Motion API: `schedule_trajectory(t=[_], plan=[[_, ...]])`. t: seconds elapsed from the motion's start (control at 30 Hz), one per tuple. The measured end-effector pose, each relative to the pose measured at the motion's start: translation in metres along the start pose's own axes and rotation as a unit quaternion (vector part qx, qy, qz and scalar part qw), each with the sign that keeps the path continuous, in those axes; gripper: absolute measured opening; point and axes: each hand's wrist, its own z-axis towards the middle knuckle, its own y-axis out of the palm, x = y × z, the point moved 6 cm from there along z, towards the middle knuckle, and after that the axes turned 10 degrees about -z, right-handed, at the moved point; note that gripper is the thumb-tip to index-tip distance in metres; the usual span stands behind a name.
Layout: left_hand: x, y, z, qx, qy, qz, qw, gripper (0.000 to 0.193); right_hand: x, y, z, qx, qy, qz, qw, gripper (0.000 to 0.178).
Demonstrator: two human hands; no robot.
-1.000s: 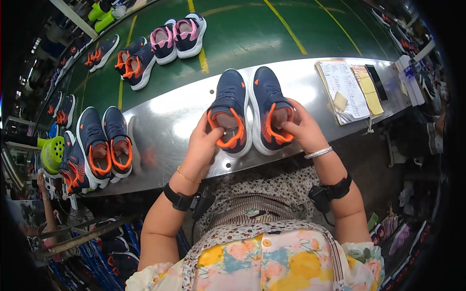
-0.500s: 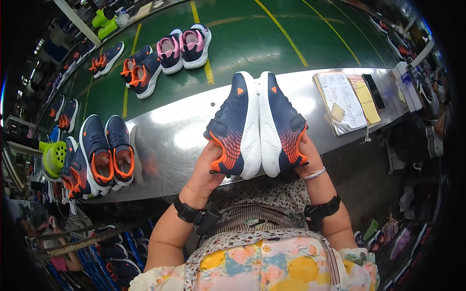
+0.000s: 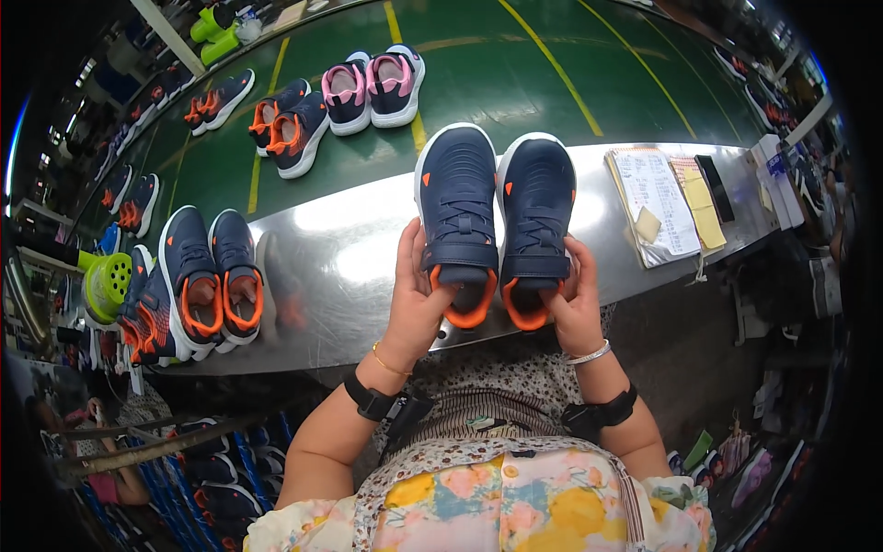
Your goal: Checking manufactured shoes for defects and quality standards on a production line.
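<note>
Two navy sneakers with orange collars and white soles are held side by side above the metal table edge, toes pointing away from me, uppers facing up. My left hand (image 3: 418,299) is closed on the left sneaker (image 3: 458,198), its thumb at the heel opening and its fingers along the outer side. Around the right sneaker (image 3: 535,207) my right hand (image 3: 577,299) is closed, with the thumb inside the collar. The two shoes nearly touch along their inner sides. Their soles are mostly hidden.
Similar sneakers (image 3: 189,276) stand on the left end of the metal table (image 3: 340,313). More orange-lined sneakers (image 3: 299,133) and a pink-lined pair (image 3: 395,87) sit on the green belt (image 3: 497,83) beyond. Notepads (image 3: 653,207) and a black flat object (image 3: 715,189) lie at right.
Both hands have rotated the sneakers from soles pressed together, uppers outward, to uppers facing up. My grip has shifted so the thumbs reach the openings. The whole view has shifted slightly.
</note>
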Motion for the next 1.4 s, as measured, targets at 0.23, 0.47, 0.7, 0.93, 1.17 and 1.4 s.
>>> schedule_trajectory(t=[0.23,0.47,0.7,0.93,1.17,1.4], plan=[[0.0,-0.005,-0.006,0.0,0.017,-0.018,1.0,0.084,0.002,0.004,-0.004,0.019,-0.013,0.007,1.0,0.065],[-0.002,-0.006,-0.008,-0.009,0.036,0.006,0.999,0.089,-0.001,0.003,-0.005,0.034,-0.037,-0.016,0.999,0.065],[0.0,-0.008,-0.01,-0.021,0.042,0.018,0.999,0.089,-0.008,0.002,-0.009,0.038,-0.073,-0.05,0.995,0.063],[0.006,-0.016,-0.01,-0.048,0.092,0.108,0.989,0.089,-0.023,0.002,-0.012,0.07,-0.112,-0.181,0.975,0.062],[0.001,-0.023,-0.013,-0.04,0.092,0.111,0.989,0.089,-0.045,0.002,-0.016,0.112,-0.146,-0.356,0.916,0.061],[0.01,-0.027,-0.004,0.062,-0.153,0.04,0.985,0.075,-0.045,-0.002,-0.015,0.127,-0.096,-0.329,0.931,0.06]])
